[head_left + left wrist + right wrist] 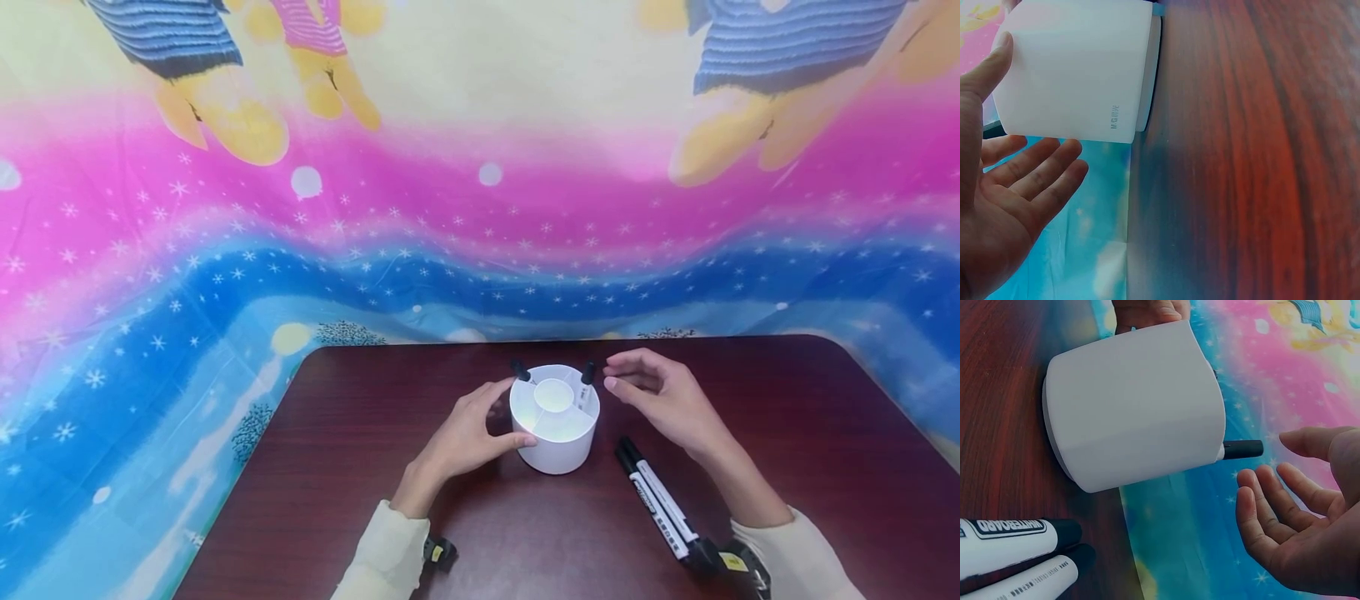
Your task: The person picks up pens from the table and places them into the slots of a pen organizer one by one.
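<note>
A round white pen holder [557, 454] stands upright on the table, its top divided into compartments around a middle ring. One black-capped marker [587, 373] stands in its right rear part; another black cap [521, 372] sticks up at the left rear. My left hand [468, 429] rests against the holder's left side, thumb at the front rim; in the left wrist view its other fingers [1054, 172] are extended below the white wall. My right hand [667, 400] is just right of the holder, fingers loosely bent. In the right wrist view, nothing is between them and a gap separates them from the cap [1244, 449].
Two white whiteboard markers with black caps [660, 500] lie side by side on the dark wooden table [360, 433], right of the holder and near my right wrist. A cartoon-printed cloth [450, 208] hangs behind the table.
</note>
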`<state>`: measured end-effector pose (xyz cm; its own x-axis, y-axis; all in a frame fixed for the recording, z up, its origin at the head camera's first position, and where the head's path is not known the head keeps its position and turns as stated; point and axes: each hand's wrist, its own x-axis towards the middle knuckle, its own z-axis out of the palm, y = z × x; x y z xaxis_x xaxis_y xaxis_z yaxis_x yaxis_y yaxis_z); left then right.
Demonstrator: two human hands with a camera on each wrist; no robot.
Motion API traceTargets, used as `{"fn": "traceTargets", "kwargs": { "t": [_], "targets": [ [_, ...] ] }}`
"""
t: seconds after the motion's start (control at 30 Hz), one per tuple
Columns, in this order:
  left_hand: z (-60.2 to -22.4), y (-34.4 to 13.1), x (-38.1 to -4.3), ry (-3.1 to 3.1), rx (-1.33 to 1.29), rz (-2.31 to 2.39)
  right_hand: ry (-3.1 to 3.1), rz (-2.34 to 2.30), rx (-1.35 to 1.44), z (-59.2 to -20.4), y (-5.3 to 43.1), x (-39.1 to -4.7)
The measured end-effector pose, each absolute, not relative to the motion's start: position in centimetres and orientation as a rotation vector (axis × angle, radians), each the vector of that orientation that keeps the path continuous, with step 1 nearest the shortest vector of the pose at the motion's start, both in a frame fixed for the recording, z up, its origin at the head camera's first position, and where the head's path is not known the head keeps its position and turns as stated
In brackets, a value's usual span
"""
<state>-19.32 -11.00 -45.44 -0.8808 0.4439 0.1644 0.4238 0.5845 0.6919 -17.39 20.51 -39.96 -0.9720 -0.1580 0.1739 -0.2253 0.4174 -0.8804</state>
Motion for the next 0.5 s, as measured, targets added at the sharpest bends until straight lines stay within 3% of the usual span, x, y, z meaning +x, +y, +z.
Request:
{"fn": "traceTargets", "kwargs": {
  "t": [0.5],
  "targets": [
    [-45.24,-11.57,-19.35,2.772,0.768,1.253,-2.557,1.627,0.37,-39.51,21.21,-17.43]
  ]
}}
